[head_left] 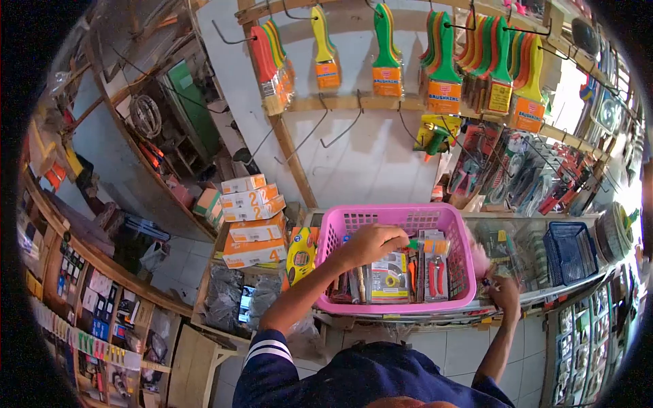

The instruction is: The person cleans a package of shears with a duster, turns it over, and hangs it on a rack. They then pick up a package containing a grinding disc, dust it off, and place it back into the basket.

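1. Head view: the left hand [375, 245] pinches a green-handled paintbrush with an orange label [436, 246] above the far right part of a pink plastic basket [398, 308].
2. Right of it, the right hand [505, 296] grips a fluffy pale-pink duster [479, 260] by its near end.

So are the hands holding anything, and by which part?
Left hand: a paintbrush, seemingly by its green handle. Right hand: apparently a pink fluffy thing, by one end.

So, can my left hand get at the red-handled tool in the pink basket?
Likely yes: your left hand is over the pink basket, and the handles of the red-handled tool show. But it seems to hold the green-handled brush, which may need setting down first.
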`<state>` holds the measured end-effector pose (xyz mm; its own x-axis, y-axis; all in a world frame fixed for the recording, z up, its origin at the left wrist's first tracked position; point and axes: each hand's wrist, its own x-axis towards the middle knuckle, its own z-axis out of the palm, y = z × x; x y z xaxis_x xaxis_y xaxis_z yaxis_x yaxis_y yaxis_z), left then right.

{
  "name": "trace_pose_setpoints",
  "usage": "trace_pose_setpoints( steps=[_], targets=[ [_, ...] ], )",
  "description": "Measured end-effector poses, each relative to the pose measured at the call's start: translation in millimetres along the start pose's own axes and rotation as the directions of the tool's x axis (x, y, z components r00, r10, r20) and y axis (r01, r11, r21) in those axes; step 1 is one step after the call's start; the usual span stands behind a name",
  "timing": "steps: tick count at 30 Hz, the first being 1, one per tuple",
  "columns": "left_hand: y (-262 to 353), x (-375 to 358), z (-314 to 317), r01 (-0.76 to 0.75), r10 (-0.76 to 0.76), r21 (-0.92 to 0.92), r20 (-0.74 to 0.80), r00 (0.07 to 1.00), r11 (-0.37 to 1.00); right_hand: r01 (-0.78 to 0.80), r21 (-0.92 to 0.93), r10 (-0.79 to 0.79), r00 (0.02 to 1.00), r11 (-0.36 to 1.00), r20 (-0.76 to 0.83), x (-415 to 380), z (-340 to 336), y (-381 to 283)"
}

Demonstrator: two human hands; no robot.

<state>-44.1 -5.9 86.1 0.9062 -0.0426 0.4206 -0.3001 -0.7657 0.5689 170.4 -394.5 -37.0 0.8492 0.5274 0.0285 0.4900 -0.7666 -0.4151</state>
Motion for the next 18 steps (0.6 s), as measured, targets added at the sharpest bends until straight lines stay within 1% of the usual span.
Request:
trace_pose_setpoints(
  steps=[2, 3, 5, 7, 8, 9, 11, 14, 17, 18],
  targets=[
    [8.6, -4.2, -15.7, -0.051, 0.043, 0.084, 0.086, 0.995, 0.995, 0.031, 0.145, -0.038, 0.998, 0.989, 0.05, 12.6, -43.1, -32.5],
    [16.6, -6.2, -24.7, -0.047, 0.033, 0.114, 0.119, 0.992, 0.992, 0.128, 0.255, -0.128, 0.992, 0.959, -0.015, 16.3, -60.1, -51.7],
    [34.5, -9.2, -41.4, -0.043, 0.01, 0.173, 0.189, 0.982, 0.984, 0.319, 0.447, -0.273, 0.948, 0.836, -0.166, 18.4, -88.1, -96.7],
    [44.8, -10.9, -50.8, -0.06, 0.024, 0.182, 0.195, 0.981, 0.981, 0.447, 0.527, -0.455, 0.882, 0.723, -0.125, 16.6, -111.0, -143.8],
    [49.8, -11.1, -55.6, -0.07, 0.033, 0.189, 0.196, 0.98, 0.979, 0.502, 0.566, -0.542, 0.833, 0.654, -0.113, 15.9, -119.5, -166.7],
    [55.9, -10.3, -61.0, -0.057, 0.023, 0.178, 0.189, 0.982, 0.982, 0.585, 0.534, -0.645, 0.759, 0.61, -0.094, 15.8, -126.1, -187.8],
    [67.2, -8.7, -71.8, -0.032, 0.003, 0.155, 0.18, 0.984, 0.987, 0.729, 0.477, -0.815, 0.578, 0.491, -0.045, 13.1, -134.7, -226.1],
    [73.7, -5.3, -85.1, 0.108, -0.114, 0.04, 0.197, 0.974, 0.993, 0.848, 0.462, -0.933, 0.343, 0.26, -0.105, 6.7, -142.8, -273.7],
    [79.0, -8.8, -95.2, 0.284, -0.232, -0.242, 0.224, 0.947, 0.928, 0.839, 0.543, -0.996, 0.077, 0.037, -0.051, 21.7, -146.0, -297.2],
    [76.2, -10.2, -97.9, 0.261, -0.198, -0.322, 0.216, 0.956, 0.91, 0.835, 0.55, -0.995, 0.075, 0.029, -0.062, 20.9, -149.2, -306.8]
  ],
)
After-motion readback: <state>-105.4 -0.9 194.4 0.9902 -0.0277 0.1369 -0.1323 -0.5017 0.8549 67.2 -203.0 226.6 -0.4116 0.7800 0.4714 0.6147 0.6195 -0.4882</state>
